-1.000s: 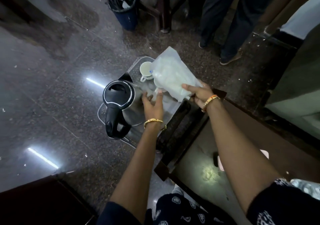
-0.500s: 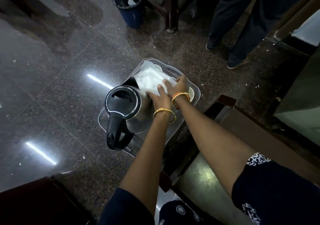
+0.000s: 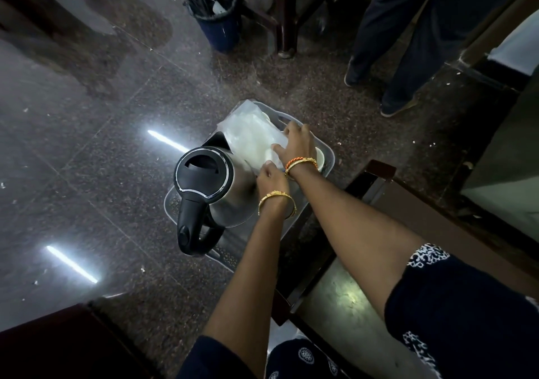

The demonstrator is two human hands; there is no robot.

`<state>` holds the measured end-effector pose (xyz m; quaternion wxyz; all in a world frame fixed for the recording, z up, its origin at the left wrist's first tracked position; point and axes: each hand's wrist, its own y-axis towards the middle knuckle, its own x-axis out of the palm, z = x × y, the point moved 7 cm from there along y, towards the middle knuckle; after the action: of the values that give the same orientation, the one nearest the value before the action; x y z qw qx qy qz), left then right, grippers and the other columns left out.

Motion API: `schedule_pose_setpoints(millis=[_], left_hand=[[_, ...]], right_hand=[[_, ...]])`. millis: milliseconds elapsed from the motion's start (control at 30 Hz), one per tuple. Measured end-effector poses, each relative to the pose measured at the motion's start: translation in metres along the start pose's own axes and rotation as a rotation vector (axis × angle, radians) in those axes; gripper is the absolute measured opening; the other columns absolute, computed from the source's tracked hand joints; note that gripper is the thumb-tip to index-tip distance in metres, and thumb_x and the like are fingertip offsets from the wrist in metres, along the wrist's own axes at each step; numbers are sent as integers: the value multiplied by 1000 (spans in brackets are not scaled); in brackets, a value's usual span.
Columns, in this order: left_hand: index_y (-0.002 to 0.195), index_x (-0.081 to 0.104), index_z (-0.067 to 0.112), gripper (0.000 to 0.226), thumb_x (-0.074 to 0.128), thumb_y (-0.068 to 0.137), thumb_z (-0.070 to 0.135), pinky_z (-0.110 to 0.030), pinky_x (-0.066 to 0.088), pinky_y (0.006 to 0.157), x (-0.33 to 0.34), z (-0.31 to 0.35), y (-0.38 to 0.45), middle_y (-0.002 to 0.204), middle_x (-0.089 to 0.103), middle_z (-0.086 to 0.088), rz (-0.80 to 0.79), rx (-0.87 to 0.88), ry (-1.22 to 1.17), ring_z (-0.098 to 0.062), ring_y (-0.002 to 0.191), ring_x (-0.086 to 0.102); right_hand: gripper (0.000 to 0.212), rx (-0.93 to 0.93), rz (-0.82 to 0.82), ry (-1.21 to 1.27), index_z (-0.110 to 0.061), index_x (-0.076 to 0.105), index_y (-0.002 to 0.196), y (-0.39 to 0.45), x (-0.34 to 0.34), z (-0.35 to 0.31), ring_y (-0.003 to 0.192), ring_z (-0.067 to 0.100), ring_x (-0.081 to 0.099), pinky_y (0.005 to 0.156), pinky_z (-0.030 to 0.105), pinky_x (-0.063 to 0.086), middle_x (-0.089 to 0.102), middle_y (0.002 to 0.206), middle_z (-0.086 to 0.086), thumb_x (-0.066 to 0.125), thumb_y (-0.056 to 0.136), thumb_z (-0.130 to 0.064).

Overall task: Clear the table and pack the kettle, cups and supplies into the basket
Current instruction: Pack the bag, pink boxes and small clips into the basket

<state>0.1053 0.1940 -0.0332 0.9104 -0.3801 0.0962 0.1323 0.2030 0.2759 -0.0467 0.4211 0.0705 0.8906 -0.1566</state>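
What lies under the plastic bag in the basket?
Under the bag, only a cup rim shows by the right hand. The left hand touches the bag. Anything else in the basket beneath is covered.

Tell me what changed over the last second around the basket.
The right hand brought the white plastic bag down from above the basket and now presses it in beside the kettle, covering the cup seen earlier. The left hand shifted to the bag's near edge. Kettle and basket stayed put on the floor.
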Motion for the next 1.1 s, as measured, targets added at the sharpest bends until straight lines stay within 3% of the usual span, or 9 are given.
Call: schedule_pose_setpoints(millis=[133, 200, 267, 333, 533, 700, 833, 1000, 1100], left_hand=[[143, 35, 8, 46, 26, 100, 24, -27, 32, 106, 0, 5, 4, 149, 39, -14, 6, 54, 69, -28, 134, 40], [144, 32, 9, 46, 28, 99, 19, -17, 43, 87, -2, 6, 6, 133, 52, -15, 22, 52, -2, -23, 104, 60], [145, 29, 13, 47, 29, 98, 16, -21, 45, 59, -2, 4, 6, 98, 62, -18, -5, -11, -142, -15, 61, 53], [143, 30, 15, 46, 31, 97, 17, -24, 37, 53, 0, -1, 4, 68, 57, -11, -25, -25, -211, -14, 53, 48], [103, 64, 3, 31, 41, 95, 23, -35, 49, 81, 7, -9, -38, 94, 70, -21, 79, 277, 132, -34, 86, 64], [63, 54, 5, 37, 48, 92, 28, -34, 37, 60, 50, -57, -106, 73, 67, -24, -32, 517, 433, -38, 74, 61], [84, 60, 6, 22, 54, 89, 27, -38, 48, 69, 104, -125, -162, 85, 71, -19, -261, 545, 700, -37, 85, 64], [92, 59, 11, 14, 52, 86, 21, -37, 48, 74, 156, -208, -222, 104, 65, -16, -509, 559, 1025, -36, 97, 61], [101, 59, 10, 20, 52, 88, 23, -39, 49, 80, 180, -248, -254, 113, 60, -15, -607, 573, 1187, -36, 103, 59]], right_hand=[[28, -62, -16, 105, -10, 57, 106, -7, -8, -3, 112, 33, 52, 94, 46, 46, 54, 121, 16, 68, 81, -17], [22, -103, -11, 113, -11, 62, 105, -12, -13, -3, 114, 32, 51, 95, 46, 45, 56, 118, 15, 62, 83, -14], [20, -118, 16, 158, -12, 66, 103, -20, -20, -1, 116, 30, 50, 97, 43, 44, 58, 117, 13, 56, 86, -10], [20, -109, 61, 228, -12, 69, 99, -32, -31, 5, 113, 27, 52, 95, 40, 45, 61, 113, 12, 54, 86, -7], [22, 42, 311, 466, -9, 55, 55, -98, -78, 56, 58, 23, 53, 54, 32, 41, 57, 56, 5, 59, 76, -15], [43, 290, 421, 390, -15, 27, 45, -177, -100, 139, 46, 26, 43, 47, 29, 29, 38, 41, 7, 54, 75, -27], [45, 540, 390, 335, -12, 25, 46, -253, -103, 231, 54, 30, 42, 51, 34, 31, 56, 57, 22, 54, 77, -26], [48, 773, 372, 307, -13, 24, 46, -347, -118, 324, 60, 27, 39, 57, 40, 40, 42, 59, 20, 55, 82, -18], [40, 884, 389, 326, -11, 36, 48, -401, -129, 372, 62, 29, 44, 57, 35, 36, 52, 64, 25, 56, 82, -18]])
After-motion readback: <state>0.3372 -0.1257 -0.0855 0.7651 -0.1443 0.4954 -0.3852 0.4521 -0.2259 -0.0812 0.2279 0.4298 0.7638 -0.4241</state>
